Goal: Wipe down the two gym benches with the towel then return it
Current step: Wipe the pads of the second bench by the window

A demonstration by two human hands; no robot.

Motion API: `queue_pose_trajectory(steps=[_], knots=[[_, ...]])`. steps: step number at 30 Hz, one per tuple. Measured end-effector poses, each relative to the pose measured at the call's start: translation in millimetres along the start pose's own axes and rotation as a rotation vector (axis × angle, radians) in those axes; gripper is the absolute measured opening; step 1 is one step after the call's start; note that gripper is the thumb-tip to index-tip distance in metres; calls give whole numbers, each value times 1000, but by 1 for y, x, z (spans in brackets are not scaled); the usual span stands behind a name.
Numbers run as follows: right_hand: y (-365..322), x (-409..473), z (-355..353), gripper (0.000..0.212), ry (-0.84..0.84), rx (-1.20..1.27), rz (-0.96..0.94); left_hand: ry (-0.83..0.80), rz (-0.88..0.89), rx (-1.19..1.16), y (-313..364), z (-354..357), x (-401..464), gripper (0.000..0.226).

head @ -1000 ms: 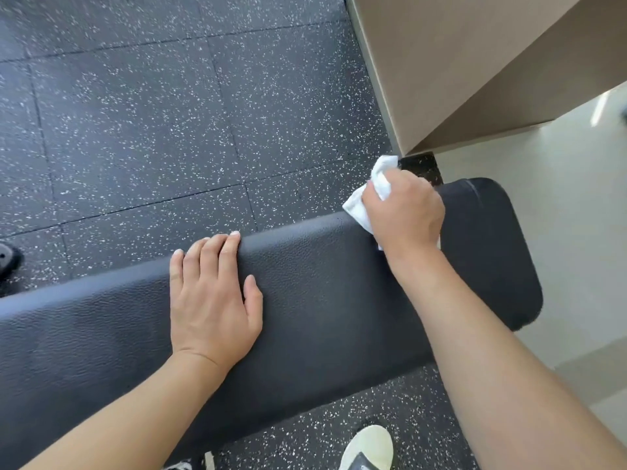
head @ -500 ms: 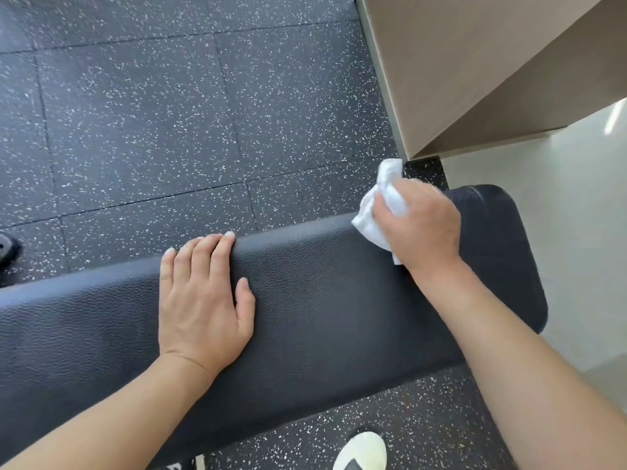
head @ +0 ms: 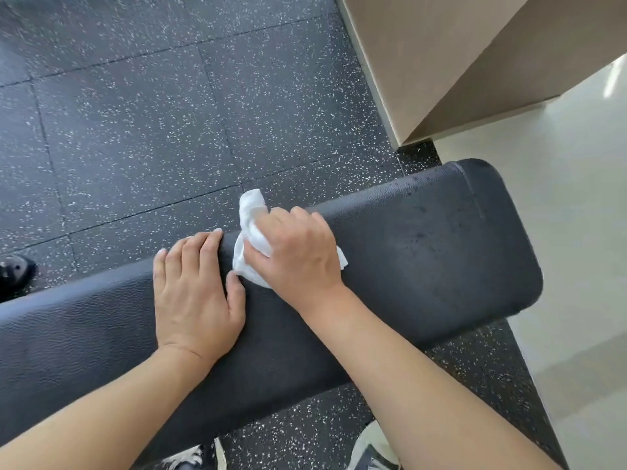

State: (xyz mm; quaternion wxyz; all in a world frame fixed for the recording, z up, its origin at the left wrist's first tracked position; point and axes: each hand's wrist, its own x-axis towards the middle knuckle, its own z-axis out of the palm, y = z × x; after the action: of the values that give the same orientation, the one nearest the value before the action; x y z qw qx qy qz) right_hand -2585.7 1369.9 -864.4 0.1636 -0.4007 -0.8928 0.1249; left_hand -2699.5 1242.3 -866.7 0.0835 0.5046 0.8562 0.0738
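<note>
While the right hand [head: 302,252] rubs, its fingers [head: 298,215] curl around a bunched white towel [head: 252,232] and press it on the far edge of the black gym bench [head: 424,252]. The left hand [head: 195,293] lies flat and open on the pad, just beside the towel, holding nothing. Only one bench shows, so the wiping looks partly done; the other bench and putting the towel back seem left to do. The bench's long side runs from lower left up to the right end.
</note>
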Motion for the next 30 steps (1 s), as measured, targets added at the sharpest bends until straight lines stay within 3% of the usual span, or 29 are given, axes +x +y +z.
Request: queue_pose_trajectory(steps=[4,7,11,13,15,18,21,24,27,30], knots=[[28,-93,-26,14,31,-3,-166,-20,-17,-17,4,-5,-1,64],[87,-122,-57,27,55,-126,-199,-29,-15,-27,6,-8,0,64],[126,-82,-70,28,146,-209,143,-38,2,-22,1,-5,0,64],[108,-44,-61,20,157,-203,385,-44,11,-16,0,-3,0,64],[72,-12,-42,19,131,-256,495,-50,18,1,-2,-2,-1,64],[10,-5,-16,23,113,-248,268,-86,28,42,-3,-3,0,66],[-19,-54,-14,18,32,-126,77,-147,79,99,0,-8,1,67],[5,-119,-30,11,-1,-128,-20,-216,253,148,0,-15,7,70],[48,-156,-56,17,-19,-281,-143,-265,564,220,8,-20,17,73],[90,-135,-78,25,45,-443,-42,-256,805,317,18,-18,22,74]])
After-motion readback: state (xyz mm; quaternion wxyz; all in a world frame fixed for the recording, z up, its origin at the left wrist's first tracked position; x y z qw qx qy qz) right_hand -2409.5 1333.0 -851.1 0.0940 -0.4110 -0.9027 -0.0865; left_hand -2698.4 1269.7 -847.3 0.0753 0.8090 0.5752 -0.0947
